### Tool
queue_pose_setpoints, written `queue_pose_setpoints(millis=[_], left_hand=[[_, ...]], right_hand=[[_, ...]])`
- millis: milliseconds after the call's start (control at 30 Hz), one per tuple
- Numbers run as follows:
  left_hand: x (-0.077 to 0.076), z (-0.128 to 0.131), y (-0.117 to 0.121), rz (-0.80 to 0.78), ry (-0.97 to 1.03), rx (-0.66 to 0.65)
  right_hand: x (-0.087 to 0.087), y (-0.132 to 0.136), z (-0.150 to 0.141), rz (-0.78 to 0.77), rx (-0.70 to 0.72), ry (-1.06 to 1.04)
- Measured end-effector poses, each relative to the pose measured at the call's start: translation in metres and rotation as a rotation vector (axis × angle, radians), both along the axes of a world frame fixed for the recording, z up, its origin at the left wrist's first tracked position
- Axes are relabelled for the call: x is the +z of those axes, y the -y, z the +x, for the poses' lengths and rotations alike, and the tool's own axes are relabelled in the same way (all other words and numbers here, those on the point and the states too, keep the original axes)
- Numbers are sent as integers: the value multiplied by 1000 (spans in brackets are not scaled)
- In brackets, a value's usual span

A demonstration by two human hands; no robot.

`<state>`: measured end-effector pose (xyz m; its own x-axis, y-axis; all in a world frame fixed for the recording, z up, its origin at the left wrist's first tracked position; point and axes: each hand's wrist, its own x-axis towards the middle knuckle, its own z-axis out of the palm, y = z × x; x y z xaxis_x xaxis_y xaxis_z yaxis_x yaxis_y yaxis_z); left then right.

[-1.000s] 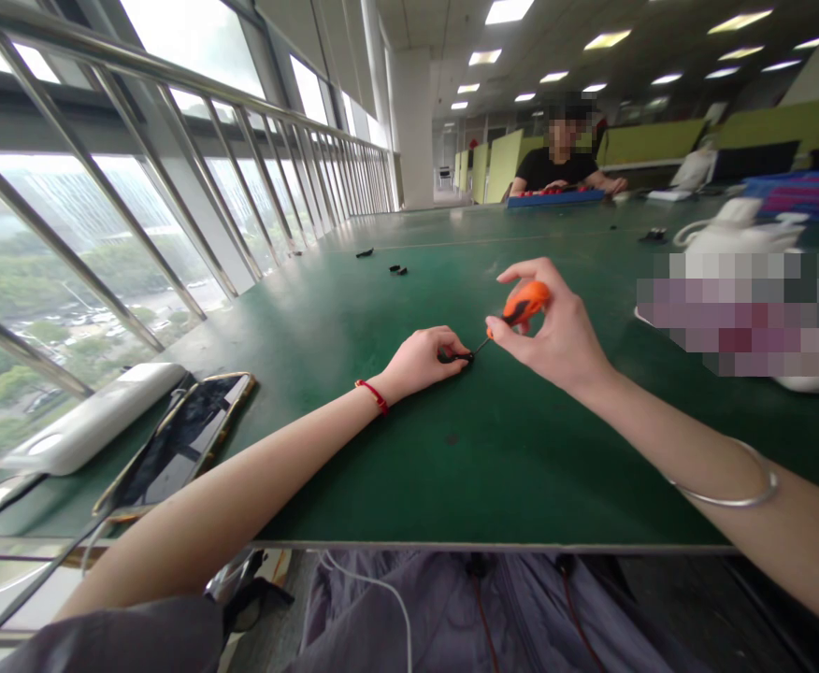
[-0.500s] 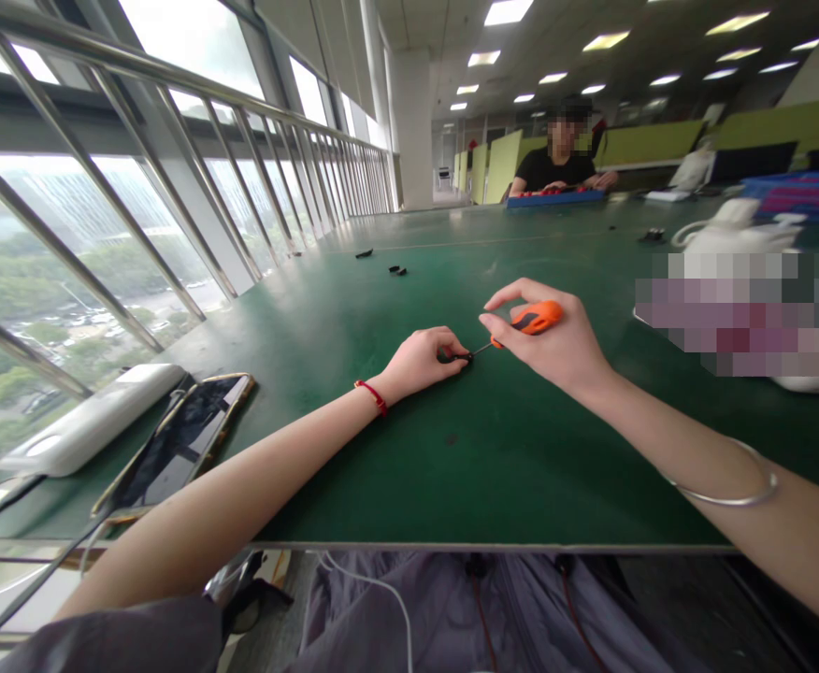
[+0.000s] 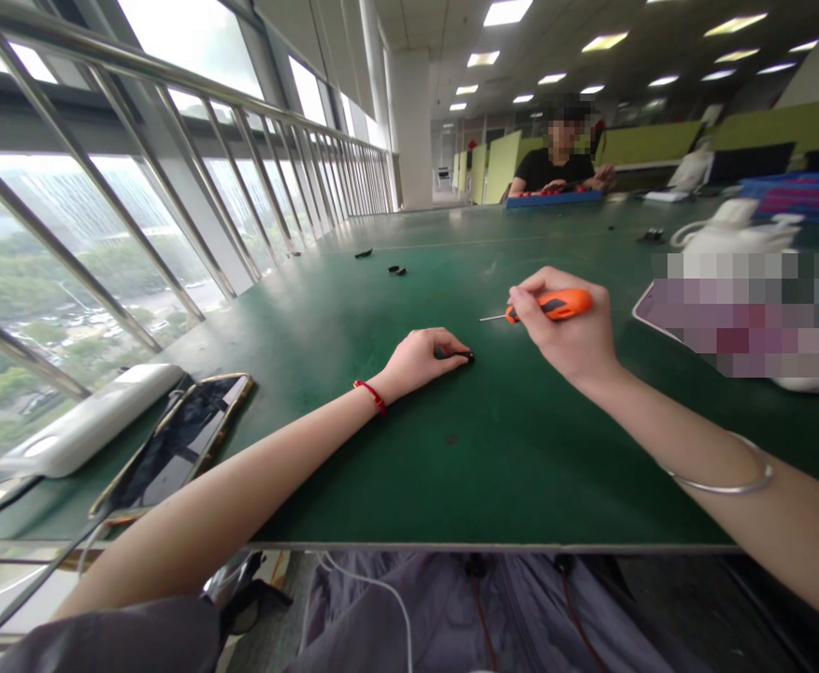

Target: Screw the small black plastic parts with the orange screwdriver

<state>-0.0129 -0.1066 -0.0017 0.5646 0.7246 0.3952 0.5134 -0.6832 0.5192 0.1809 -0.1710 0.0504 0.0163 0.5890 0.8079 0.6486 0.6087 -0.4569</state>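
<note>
My left hand (image 3: 423, 362) rests on the green tabletop (image 3: 494, 467), closed on a small black part (image 3: 464, 356) whose exact kind is too small to make out. Most of that part is hidden by the thumb and fingers. My right hand (image 3: 569, 322) is closed around a screwdriver (image 3: 565, 304) with an orange and dark grey handle. Its thin metal shaft points left, and the tip stands clear of the black part, above and to the right of it.
Small black pieces (image 3: 396, 271) lie farther back. At left are a phone (image 3: 171, 449) and a white oblong device (image 3: 93, 421) with cables. A white item (image 3: 725, 229) stands at right. Across the table a person (image 3: 556, 168) sits by a blue tray (image 3: 555, 199). A railing (image 3: 227, 107) lines the left.
My right hand has drawn the screwdriver back, up and to the right, so its tip has left the black part. Its fingers have closed more around the handle. My left hand stays put.
</note>
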Motion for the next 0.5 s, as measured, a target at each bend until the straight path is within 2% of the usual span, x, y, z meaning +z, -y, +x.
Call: queue_pose_setpoints(millis=[100, 200, 267, 367, 500], left_hand=[[1, 0, -1, -71, 56, -23], [2, 0, -1, -137, 117, -44], [2, 0, -2, -179, 147, -52], [1, 0, -4, -213, 174, -62], [-2, -1, -6, -232, 201, -62]], right_hand=[[-6, -9, 3, -46, -23, 96], [-17, -22, 6, -110, 62, 293], [-25, -29, 7, -177, 69, 390], [-35, -38, 10, -273, 102, 458], [-40, -42, 12, -322, 144, 510]])
